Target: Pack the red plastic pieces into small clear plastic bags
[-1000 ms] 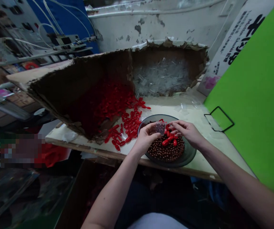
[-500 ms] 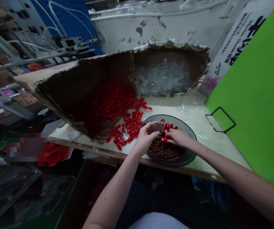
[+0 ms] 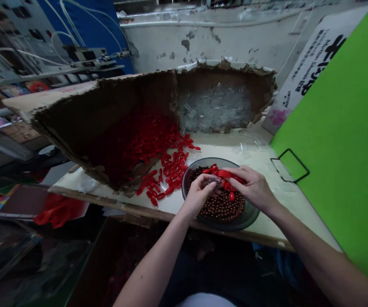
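Note:
Over a grey bowl (image 3: pixel 252 219) of shiny brown beads (image 3: pixel 224 211), my left hand (image 3: pixel 197 196) pinches a small clear plastic container (image 3: pixel 215 181) with dark contents. My right hand (image 3: pixel 256 187) is close beside it, thumb and fingers closed around a glossy red oval capsule (image 3: pixel 225 174). More red oval pieces (image 3: pixel 232 196) lie on the beads below and behind the hands. The fingers partly cover the container, so I cannot tell whether it is open.
Left of the bowl, red oval pieces (image 3: pixel 174 168) spill from a torn cardboard box (image 3: pixel 71 96) onto the white tabletop (image 3: pixel 158 209). Clear plastic pieces (image 3: pixel 216 106) fill its right compartment. A green panel (image 3: pixel 340 140) with a black wire loop (image 3: pixel 305 170) stands at right.
My right hand has lifted a little and turned, bringing a red capsule near the clear container. My left hand tilts the container slightly. The whole view has shifted somewhat.

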A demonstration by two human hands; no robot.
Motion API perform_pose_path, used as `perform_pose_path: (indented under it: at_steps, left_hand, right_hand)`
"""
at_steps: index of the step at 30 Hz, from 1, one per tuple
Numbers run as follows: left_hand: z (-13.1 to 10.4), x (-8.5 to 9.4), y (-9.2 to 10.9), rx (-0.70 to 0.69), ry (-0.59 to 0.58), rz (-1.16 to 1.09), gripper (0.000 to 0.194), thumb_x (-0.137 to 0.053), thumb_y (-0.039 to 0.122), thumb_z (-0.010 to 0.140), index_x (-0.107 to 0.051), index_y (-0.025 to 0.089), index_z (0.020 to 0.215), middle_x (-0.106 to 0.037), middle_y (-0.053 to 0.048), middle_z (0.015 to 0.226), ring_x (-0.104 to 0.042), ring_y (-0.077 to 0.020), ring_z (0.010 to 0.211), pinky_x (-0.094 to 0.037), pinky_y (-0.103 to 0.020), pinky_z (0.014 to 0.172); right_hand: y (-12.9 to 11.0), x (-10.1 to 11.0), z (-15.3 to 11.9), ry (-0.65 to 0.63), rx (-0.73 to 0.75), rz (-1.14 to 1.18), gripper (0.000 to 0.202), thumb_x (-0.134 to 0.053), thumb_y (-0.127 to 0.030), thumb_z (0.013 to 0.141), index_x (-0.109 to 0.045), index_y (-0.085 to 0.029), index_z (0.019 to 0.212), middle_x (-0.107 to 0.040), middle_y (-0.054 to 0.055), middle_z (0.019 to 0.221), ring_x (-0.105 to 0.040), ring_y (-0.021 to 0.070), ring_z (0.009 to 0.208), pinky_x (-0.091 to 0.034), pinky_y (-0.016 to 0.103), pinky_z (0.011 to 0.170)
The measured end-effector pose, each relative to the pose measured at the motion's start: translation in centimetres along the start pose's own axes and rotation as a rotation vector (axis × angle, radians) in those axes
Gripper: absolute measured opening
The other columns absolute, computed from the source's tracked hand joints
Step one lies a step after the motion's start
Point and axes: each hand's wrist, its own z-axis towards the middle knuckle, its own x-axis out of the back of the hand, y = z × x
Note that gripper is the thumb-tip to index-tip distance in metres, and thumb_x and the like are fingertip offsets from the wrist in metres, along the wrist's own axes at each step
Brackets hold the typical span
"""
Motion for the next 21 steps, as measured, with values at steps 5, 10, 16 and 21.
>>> perform_pose_path:
  at_steps: [5, 10, 16, 21]
  left_hand:
    - [-0.2, -0.5, -0.3, 0.01, 0.014, -0.027, 0.035, -0.072, 0.037, 0.071, -0.056, 0.016, 0.095, -0.066, -0.002, 0.085, -0.064, -0.0116, 0.067, -0.051, -0.024, 0.065]
    - [-0.4, -0.6, -0.5, 0.02, 0.002, -0.115, 0.034, -0.072, 0.035, 0.072, -0.054, 0.016, 0.094, -0.065, 0.0, 0.08, -0.064, -0.0116, 0.065, -0.051, -0.024, 0.063]
    - [-0.7, -0.9, -0.3, 0.022, -0.047, -0.067, 0.034, -0.07, 0.038, 0.073, -0.057, 0.015, 0.095, -0.064, -0.002, 0.081, -0.062, -0.0108, 0.064, -0.05, -0.024, 0.063]
    - [-1.0, -0.8, -0.2, -0.011, -0.038, 0.001, 0.033, -0.065, 0.037, 0.078, -0.06, 0.014, 0.102, -0.062, -0.002, 0.081, -0.057, -0.008, 0.061, -0.043, -0.019, 0.056]
  right_hand:
    - [-1.2, -0.6, -0.8, 0.045, 0.139, -0.083, 0.035, -0.048, -0.022, 0.09, -0.062, -0.024, 0.122, -0.061, 0.007, 0.099, -0.061, 0.0182, 0.092, -0.05, 0.033, 0.085]
    - [-1.1, -0.9, -1.5, -0.036, 0.136, 0.033, 0.04, -0.05, -0.025, 0.091, -0.055, -0.023, 0.13, -0.062, 0.008, 0.119, -0.058, 0.0197, 0.109, -0.046, 0.037, 0.098]
    - [-1.0, -1.6, -1.7, 0.069, 0.081, 0.056, 0.033, -0.047, -0.027, 0.093, -0.063, -0.024, 0.123, -0.066, 0.007, 0.116, -0.062, 0.02, 0.106, -0.049, 0.037, 0.097]
    - [-1.3, -1.7, -2.0, 0.049, 0.267, -0.096, 0.04, -0.045, -0.02, 0.094, -0.054, -0.022, 0.133, -0.062, 0.009, 0.12, -0.06, 0.0196, 0.11, -0.047, 0.036, 0.102]
